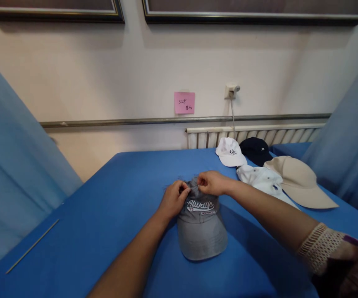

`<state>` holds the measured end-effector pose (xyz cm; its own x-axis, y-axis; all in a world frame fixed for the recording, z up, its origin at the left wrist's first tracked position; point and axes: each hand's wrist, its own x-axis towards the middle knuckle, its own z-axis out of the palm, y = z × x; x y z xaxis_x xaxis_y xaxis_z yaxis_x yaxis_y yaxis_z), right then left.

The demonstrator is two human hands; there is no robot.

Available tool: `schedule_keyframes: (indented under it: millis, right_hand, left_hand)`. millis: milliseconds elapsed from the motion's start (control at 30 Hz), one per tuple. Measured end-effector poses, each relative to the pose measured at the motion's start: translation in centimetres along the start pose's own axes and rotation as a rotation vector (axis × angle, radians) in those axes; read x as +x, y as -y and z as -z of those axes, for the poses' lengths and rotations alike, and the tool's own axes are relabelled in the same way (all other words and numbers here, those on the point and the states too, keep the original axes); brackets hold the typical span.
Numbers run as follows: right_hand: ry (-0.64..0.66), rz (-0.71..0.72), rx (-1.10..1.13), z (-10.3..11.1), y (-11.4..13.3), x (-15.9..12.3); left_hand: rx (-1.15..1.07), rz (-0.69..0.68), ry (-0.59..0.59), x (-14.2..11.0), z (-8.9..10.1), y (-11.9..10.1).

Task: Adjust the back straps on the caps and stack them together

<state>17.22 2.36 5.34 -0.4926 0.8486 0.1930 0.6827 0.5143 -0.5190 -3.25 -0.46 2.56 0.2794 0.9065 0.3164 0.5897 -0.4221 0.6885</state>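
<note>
A grey baseball cap with white "Always" lettering lies on the blue-covered table, its brim toward me. At the left of its crown, my left hand pinches the fabric between thumb and fingers. My right hand is closed on the crown's top right, its fingertips close to those of the left. Between the two hands the cloth looks drawn up and creased. The cap's far side is hidden behind my fingers.
Right of the hands lie a white cap, a dark navy cap, a pale cap and a beige cap. A thin stick lies at left. A radiator and rail line the wall; blue curtains hang at both sides.
</note>
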Motion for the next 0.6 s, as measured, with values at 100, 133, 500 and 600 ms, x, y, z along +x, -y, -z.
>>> schedule_keyframes:
  millis: [100, 133, 500, 600]
  right_hand:
    - [-0.094, 0.004, -0.042, 1.5, 0.3, 0.2]
    - [-0.131, 0.009, -0.056, 2.2, 0.4, 0.1]
    - [-0.353, -0.085, -0.121, 10.4, -3.0, 0.0]
    - [-0.348, -0.166, -0.108, 11.7, -5.3, 0.5]
  left_hand:
    - [-0.009, 0.005, -0.023, 0.1, 0.0, -0.1]
    - [-0.009, 0.006, -0.032, 0.1, 0.0, -0.1]
    - [0.006, 0.021, 0.039, 0.3, -1.0, 1.3]
    - [0.047, 0.026, 0.103, 0.3, -1.3, 1.7]
